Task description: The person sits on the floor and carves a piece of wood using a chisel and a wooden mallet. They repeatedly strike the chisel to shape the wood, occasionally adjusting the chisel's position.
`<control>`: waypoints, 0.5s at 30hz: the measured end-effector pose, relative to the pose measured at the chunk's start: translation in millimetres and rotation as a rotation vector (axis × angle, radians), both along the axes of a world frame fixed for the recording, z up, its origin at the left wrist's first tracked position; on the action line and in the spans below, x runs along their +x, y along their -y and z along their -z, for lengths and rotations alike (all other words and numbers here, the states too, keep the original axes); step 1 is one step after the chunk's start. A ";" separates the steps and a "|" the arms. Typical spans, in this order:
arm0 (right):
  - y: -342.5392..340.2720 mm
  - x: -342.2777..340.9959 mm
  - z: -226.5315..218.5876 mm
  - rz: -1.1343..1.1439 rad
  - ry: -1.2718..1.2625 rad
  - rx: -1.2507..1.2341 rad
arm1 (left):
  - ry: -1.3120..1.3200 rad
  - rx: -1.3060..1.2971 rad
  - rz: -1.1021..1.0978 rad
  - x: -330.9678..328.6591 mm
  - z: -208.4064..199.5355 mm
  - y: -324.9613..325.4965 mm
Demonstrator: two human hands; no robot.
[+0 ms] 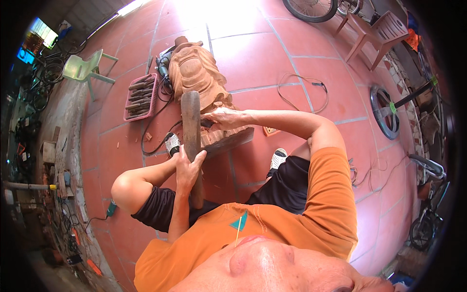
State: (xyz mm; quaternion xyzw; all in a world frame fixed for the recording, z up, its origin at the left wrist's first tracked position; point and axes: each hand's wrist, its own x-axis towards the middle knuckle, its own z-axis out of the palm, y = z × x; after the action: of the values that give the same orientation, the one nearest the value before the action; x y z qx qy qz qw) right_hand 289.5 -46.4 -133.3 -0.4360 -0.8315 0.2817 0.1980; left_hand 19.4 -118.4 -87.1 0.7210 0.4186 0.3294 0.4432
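My left hand (pixel 187 170) is closed around a wooden club-shaped mallet (pixel 191 117), its thick end raised in front of the carving. The carved wooden figure (pixel 197 73), brown with flowing robe folds, lies on the floor ahead of me with its base toward me. My right hand (pixel 224 118) rests against the lower part of the figure with its fingers bent. Something dark shows at its fingertips, mostly hidden behind the mallet and hand, and its kind cannot be made out. The dark slab of the figure's base (pixel 228 142) lies between my feet.
A pink basket (pixel 155 97) of several wooden-handled chisels (pixel 140 97) stands left of the figure, beside a power tool (pixel 163 68) and its black cord. Wood chips lie nearby. A green chair (pixel 80 68), a coiled cable (pixel 311 82), a wheel (pixel 384 112) and a brown chair (pixel 374 36) stand around.
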 end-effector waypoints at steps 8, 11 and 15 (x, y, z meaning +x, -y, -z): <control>3.6 7.7 7.8 0.127 0.053 0.149 | 0.181 -0.486 -0.009 -5.4 -14.5 10.7; 17.5 -1.1 -0.9 0.185 0.019 0.046 | 0.181 -0.477 -0.033 -11.3 -19.9 12.8; 34.7 6.4 -8.5 0.243 0.034 -0.008 | 0.227 -0.490 -0.045 -16.5 -10.1 10.3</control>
State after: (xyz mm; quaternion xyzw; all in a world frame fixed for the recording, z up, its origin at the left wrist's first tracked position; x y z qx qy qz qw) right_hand 295.9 -81.1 -124.8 -0.5390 -0.7747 0.2513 0.2148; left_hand 2.9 -128.7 -77.0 0.5414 0.4492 0.3067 0.6411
